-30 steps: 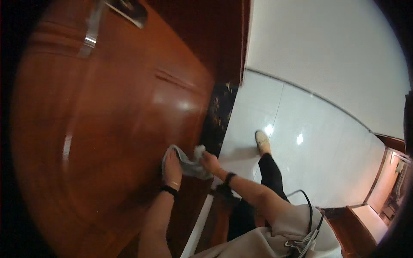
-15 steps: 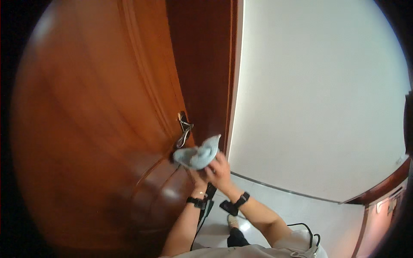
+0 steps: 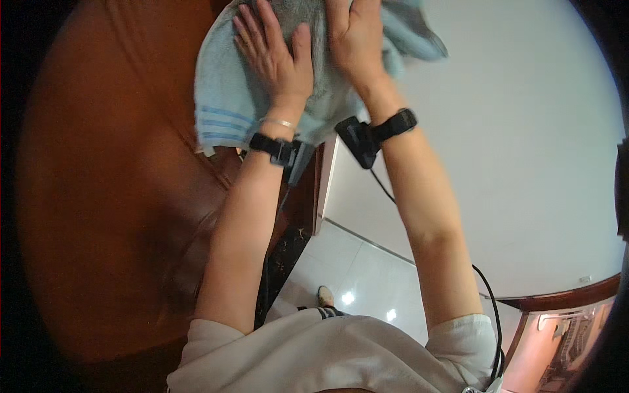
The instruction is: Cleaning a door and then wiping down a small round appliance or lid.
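Observation:
A light blue towel (image 3: 221,98) with darker blue stripes along its lower border is spread out at the top of the view. Its middle looks greyish. My left hand (image 3: 280,62) lies flat against it, fingers spread and thumb apart. To the right, my right hand (image 3: 359,42) is on the towel too and appears closed on it; the picture's upper edge cuts off its fingertips. A loose corner of the cloth sticks out to the right of that hand. Both wrists carry black straps with small black devices.
A brown wooden door (image 3: 111,196) fills the left side. A white wall (image 3: 517,150) stands on the right, with pale floor tiles (image 3: 341,252) and a dark threshold strip (image 3: 288,252) below. Black cables run along my arms.
Both hands have risen to the top of the view with the towel. Bunched up near the door handle before, the towel is now spread out, and my left hand lies flat on it.

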Demonstrator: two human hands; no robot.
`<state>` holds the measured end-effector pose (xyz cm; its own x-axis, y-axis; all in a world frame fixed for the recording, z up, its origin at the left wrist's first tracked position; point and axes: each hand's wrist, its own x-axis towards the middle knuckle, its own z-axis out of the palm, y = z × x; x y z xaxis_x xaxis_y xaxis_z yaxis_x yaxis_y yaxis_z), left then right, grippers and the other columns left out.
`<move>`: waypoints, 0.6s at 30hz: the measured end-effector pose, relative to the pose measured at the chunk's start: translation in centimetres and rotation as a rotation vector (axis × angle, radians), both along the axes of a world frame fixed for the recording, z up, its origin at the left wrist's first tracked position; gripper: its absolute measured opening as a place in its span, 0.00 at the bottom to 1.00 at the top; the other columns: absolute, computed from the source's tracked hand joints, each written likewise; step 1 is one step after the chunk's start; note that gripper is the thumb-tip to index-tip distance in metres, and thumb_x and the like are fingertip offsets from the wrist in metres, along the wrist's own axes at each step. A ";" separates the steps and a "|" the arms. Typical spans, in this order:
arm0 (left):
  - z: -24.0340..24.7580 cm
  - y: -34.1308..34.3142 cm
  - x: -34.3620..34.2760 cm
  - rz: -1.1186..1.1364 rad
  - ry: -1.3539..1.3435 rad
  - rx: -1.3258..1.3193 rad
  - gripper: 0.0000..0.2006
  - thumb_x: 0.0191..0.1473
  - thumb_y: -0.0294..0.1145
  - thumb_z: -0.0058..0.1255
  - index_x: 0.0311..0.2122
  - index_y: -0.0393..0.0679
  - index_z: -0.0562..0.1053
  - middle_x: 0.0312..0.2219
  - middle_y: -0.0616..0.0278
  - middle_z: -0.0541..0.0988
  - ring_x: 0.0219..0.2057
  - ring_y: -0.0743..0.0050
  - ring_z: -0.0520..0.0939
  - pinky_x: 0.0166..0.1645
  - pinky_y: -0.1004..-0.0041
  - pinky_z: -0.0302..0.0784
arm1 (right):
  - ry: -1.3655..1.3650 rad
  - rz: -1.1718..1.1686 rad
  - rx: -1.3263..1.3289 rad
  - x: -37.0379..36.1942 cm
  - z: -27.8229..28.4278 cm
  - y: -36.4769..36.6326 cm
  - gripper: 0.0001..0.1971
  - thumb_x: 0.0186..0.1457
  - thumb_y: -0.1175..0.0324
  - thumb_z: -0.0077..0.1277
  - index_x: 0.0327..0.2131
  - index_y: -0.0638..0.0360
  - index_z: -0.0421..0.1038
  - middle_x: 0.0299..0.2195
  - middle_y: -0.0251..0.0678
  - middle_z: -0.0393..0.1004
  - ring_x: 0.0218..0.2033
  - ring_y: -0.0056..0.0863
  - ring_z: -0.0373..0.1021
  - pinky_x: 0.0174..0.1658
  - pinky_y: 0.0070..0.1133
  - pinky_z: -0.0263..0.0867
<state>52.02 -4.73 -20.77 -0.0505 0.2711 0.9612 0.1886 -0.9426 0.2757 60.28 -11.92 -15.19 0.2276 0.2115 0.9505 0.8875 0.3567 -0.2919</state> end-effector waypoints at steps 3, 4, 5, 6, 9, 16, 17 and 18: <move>-6.0 2.3 -0.7 0.087 0.080 0.098 0.40 0.56 0.64 0.32 0.64 0.43 0.49 0.63 0.38 0.45 0.64 0.37 0.42 0.64 0.43 0.31 | 0.039 0.049 0.253 -0.9 -7.2 1.9 0.24 0.58 0.58 0.44 0.50 0.69 0.60 0.52 0.57 0.59 0.52 0.54 0.55 0.56 0.36 0.51; -9.6 2.3 -1.3 0.098 0.100 0.121 0.44 0.52 0.68 0.34 0.64 0.43 0.51 0.63 0.38 0.44 0.64 0.34 0.41 0.63 0.39 0.30 | 0.045 0.043 0.322 -0.8 -10.5 2.1 0.21 0.57 0.59 0.46 0.47 0.67 0.65 0.49 0.56 0.64 0.49 0.54 0.60 0.53 0.36 0.55; -11.8 2.8 -1.7 0.112 0.120 0.094 0.44 0.52 0.68 0.34 0.64 0.43 0.51 0.63 0.38 0.44 0.64 0.34 0.41 0.63 0.39 0.30 | 0.079 0.045 0.175 -1.1 -13.6 1.6 0.21 0.58 0.60 0.43 0.47 0.69 0.64 0.49 0.56 0.64 0.49 0.54 0.59 0.53 0.35 0.54; -14.2 3.1 -2.1 0.095 0.136 0.085 0.44 0.52 0.68 0.34 0.64 0.43 0.51 0.63 0.38 0.44 0.64 0.33 0.41 0.62 0.38 0.30 | 0.110 0.051 0.027 -1.4 -16.7 1.2 0.20 0.60 0.61 0.40 0.48 0.70 0.63 0.49 0.55 0.64 0.50 0.53 0.59 0.54 0.34 0.54; -24.0 1.9 -0.9 0.047 0.144 -0.046 0.41 0.52 0.66 0.34 0.61 0.41 0.54 0.63 0.36 0.41 0.63 0.27 0.38 0.61 0.33 0.31 | 0.087 0.023 -0.223 0.5 -28.2 -0.6 0.20 0.60 0.63 0.34 0.48 0.70 0.63 0.48 0.54 0.66 0.48 0.50 0.62 0.52 0.34 0.56; -48.1 -1.5 0.6 -0.137 0.126 -0.720 0.39 0.58 0.63 0.26 0.64 0.44 0.45 0.63 0.35 0.35 0.63 0.28 0.37 0.64 0.44 0.34 | 0.318 -0.059 -0.452 -1.2 -51.8 -0.3 0.27 0.61 0.56 0.25 0.53 0.68 0.59 0.56 0.58 0.57 0.57 0.59 0.51 0.60 0.40 0.43; -50.5 -1.6 1.1 -0.205 0.088 -0.791 0.38 0.59 0.62 0.25 0.65 0.44 0.43 0.63 0.35 0.35 0.63 0.28 0.36 0.65 0.45 0.34 | 0.245 -0.157 -0.547 -0.8 -55.7 -0.4 0.27 0.61 0.56 0.25 0.53 0.69 0.59 0.55 0.58 0.58 0.57 0.59 0.51 0.60 0.40 0.43; -53.4 -5.8 1.7 -0.157 0.086 -0.948 0.37 0.61 0.57 0.23 0.65 0.39 0.39 0.63 0.37 0.33 0.64 0.35 0.35 0.66 0.49 0.34 | 0.308 -0.145 -0.605 -0.5 -58.3 -4.0 0.25 0.61 0.58 0.26 0.53 0.69 0.59 0.54 0.56 0.60 0.55 0.56 0.55 0.59 0.39 0.45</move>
